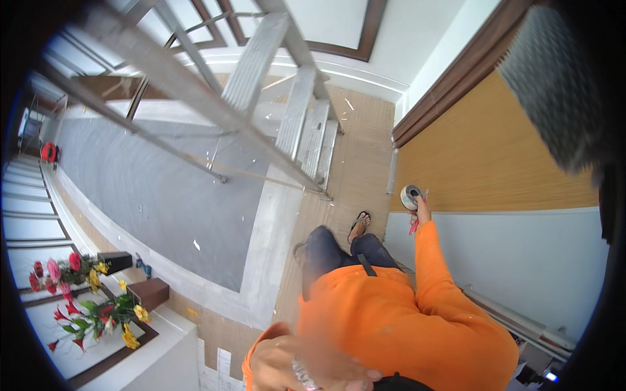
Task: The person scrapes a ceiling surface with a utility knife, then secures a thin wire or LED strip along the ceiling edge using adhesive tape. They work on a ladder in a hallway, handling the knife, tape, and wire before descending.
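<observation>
My right hand [422,211], at the end of an outstretched orange sleeve, grips a roll of tape [411,196] beside the wood-coloured panel. Something small and red [413,226] pokes out below the same hand; its kind is unclear. Close to the camera at the lower edge, my left hand [280,363] is raised in front of my orange top, partly smeared. A silvery band [304,374] shows at it, and a black thing [399,383] is near its fingertips. Whether this hand holds anything is hidden.
An aluminium stepladder [297,111] stands ahead to the left on wooden flooring [358,140]. Beyond lies a grey floor area [189,215] with a pale border. Two flower pots [149,294] stand at lower left. A grey textured object [554,91] looms upper right.
</observation>
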`<control>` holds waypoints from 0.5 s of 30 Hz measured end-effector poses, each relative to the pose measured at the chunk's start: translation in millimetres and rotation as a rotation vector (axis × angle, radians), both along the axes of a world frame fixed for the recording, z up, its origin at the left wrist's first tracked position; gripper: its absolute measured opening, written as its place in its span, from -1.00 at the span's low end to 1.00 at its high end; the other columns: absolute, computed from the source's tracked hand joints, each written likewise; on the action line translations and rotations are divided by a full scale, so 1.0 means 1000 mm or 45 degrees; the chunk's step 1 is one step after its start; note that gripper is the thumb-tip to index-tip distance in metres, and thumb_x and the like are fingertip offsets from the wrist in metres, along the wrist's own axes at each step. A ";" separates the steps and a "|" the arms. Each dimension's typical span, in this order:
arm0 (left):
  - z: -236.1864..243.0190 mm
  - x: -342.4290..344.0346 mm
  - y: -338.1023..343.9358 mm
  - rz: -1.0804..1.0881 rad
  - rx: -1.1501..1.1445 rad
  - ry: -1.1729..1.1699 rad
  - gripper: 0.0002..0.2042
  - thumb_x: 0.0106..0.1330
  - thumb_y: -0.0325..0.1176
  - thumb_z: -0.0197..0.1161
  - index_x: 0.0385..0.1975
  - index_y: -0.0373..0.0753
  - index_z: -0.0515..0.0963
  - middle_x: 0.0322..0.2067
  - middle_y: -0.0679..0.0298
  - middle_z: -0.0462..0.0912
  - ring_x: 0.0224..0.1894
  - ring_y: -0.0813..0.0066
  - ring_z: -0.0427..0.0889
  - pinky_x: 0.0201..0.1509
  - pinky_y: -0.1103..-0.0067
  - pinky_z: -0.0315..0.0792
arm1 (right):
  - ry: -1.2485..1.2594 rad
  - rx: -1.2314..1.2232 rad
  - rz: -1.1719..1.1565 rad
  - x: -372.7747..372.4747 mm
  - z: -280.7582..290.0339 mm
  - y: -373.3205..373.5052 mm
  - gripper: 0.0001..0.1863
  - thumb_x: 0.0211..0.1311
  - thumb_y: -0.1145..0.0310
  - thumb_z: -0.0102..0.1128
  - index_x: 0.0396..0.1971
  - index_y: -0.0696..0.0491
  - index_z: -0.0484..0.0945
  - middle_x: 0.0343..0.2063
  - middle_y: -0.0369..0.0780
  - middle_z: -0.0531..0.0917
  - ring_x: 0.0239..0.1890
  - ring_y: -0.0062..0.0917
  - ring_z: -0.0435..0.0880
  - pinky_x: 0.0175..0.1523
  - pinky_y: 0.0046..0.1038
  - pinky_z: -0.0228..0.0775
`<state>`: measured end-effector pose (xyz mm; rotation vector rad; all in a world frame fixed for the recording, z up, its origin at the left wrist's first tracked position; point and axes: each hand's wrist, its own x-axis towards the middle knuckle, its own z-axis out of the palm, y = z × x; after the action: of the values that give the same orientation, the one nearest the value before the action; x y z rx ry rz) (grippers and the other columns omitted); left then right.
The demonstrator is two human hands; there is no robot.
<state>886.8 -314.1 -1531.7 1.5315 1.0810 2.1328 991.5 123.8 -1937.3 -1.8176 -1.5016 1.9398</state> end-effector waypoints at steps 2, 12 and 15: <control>0.001 0.013 -0.031 -0.032 -0.008 -0.012 -0.50 0.47 0.13 0.03 0.10 -0.20 0.36 -0.07 -0.17 0.53 -0.27 -0.06 0.71 -0.22 0.25 0.63 | -0.062 -0.031 0.147 0.011 -0.003 -0.041 -0.42 0.16 -0.13 0.26 0.00 0.02 0.54 -0.53 -0.22 0.57 -0.74 -0.63 0.27 -0.68 -0.52 0.16; 0.021 0.064 -0.270 0.440 0.122 -0.110 -0.12 0.40 0.39 -0.02 0.56 -0.09 0.07 0.33 -0.36 0.34 -0.05 -0.32 0.71 -0.11 0.17 0.66 | -0.686 -0.036 0.891 0.033 -0.081 -0.248 -0.38 0.10 -0.18 0.31 -0.21 0.17 0.62 -0.52 -0.12 0.62 -0.75 -0.49 0.40 -0.62 -0.38 0.30; 0.031 0.067 -0.334 0.617 0.178 -0.142 -0.10 0.37 0.42 0.00 0.55 -0.08 0.10 0.34 -0.37 0.32 -0.03 -0.40 0.69 -0.08 0.08 0.65 | -0.775 -0.005 1.165 0.004 -0.098 -0.328 -0.36 0.05 -0.14 0.37 -0.17 0.20 0.63 -0.50 -0.10 0.64 -0.72 -0.46 0.47 -0.59 -0.35 0.33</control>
<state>953.4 -648.3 -1500.7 1.2804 1.4009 2.6239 995.3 -203.9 -2035.6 -2.0255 -2.9264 1.6541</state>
